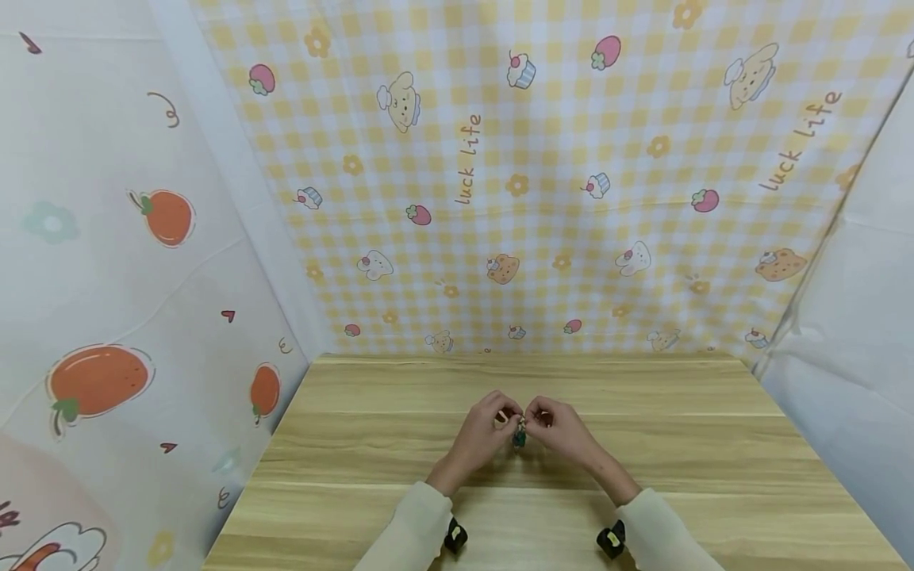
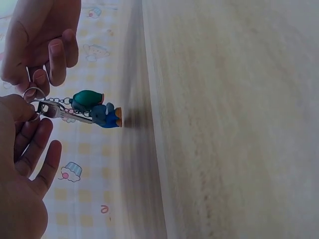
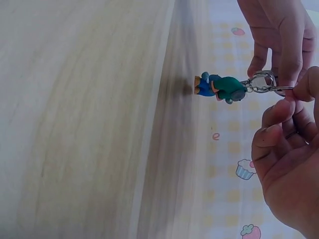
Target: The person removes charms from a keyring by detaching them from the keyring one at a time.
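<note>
Both hands meet over the wooden table at a keychain. My left hand pinches its metal clasp near the split ring. My right hand pinches the thin split ring between thumb and forefinger, its other fingers loosely bent. From the metal hang a small chain and a green figure, plus a blue figure with an orange base. In the right wrist view the green and blue parts overlap. Fingertips partly cover the ring.
The wooden table runs back to a yellow checked cloth wall. White cloth stands at the left and right. Small black devices, one by the left cuff and one by the right cuff, sit near the wrists.
</note>
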Demonstrator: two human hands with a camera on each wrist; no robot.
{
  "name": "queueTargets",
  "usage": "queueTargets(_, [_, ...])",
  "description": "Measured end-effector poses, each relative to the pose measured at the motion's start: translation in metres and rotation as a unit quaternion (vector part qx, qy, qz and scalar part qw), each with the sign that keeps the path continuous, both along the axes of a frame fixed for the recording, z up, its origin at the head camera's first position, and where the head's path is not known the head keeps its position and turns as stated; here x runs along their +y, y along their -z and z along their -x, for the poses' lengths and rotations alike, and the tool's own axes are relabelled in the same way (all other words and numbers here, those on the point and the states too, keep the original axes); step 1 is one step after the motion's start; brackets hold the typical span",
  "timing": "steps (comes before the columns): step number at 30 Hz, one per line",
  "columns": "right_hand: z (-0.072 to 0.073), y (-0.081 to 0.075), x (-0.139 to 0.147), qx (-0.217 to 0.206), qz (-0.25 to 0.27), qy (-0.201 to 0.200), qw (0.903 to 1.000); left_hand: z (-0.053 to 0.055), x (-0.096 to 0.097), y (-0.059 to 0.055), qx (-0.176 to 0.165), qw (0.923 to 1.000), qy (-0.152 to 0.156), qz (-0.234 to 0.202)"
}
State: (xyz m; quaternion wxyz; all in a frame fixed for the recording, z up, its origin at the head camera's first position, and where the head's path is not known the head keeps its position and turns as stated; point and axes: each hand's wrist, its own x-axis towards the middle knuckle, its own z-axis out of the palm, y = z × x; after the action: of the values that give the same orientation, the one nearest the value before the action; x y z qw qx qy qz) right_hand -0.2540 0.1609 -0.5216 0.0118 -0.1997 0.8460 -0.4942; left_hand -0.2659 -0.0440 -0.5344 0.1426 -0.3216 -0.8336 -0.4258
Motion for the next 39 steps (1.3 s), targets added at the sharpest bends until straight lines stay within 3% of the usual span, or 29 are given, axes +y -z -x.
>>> queueTargets(14, [-0.002,-0.001,0.001,-0.036,0.048,-0.004,0.9982,0.002,0.005,0.0,0.015,0.9997,0.018,-0.004])
queueTargets(25, [-0.002,-0.001,0.006,-0.052,0.074,0.008,0.9959,0.002,0.011,-0.002,0.055,0.9983,0.022,-0.006])
queueTargets(39, [-0.003,-0.001,0.01,-0.088,0.079,0.008,0.9929,0.0,0.012,-0.005,0.069,0.9975,0.008,0.017])
